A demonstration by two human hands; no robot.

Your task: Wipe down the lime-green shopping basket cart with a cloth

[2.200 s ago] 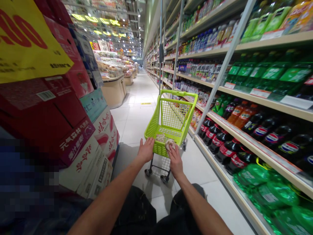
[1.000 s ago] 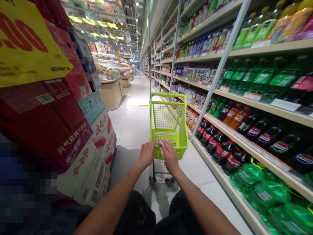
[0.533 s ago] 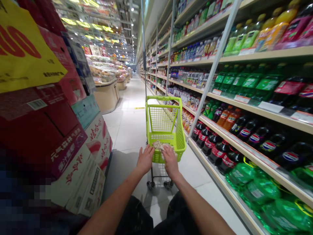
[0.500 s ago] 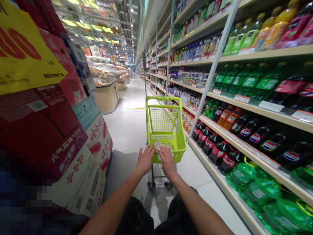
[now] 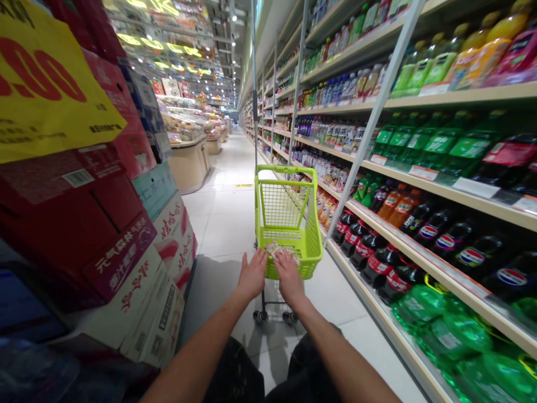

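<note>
A small lime-green shopping cart point(image 5: 289, 215) stands in the aisle just ahead of my knees, near the drinks shelves. My left hand point(image 5: 251, 275) rests on the cart's near left corner, fingers stretched out and a little apart. My right hand point(image 5: 289, 278) lies on the near rim beside it, fingers bent over a pale crumpled cloth point(image 5: 274, 248) that sticks out past my fingertips into the basket. My two hands are almost touching. The rest of the basket looks bare.
Shelves of cola, green and orange soda bottles point(image 5: 419, 224) run along the right. Stacked red and white cartons point(image 5: 126, 235) with a yellow price sign point(image 5: 46, 95) crowd the left. The tiled aisle floor point(image 5: 229, 207) leads ahead to a beige display counter point(image 5: 191, 162).
The cart has swung from angled right to pointing straight down the aisle. My right hand with the cloth has slid left along the near rim, closer to my left hand.
</note>
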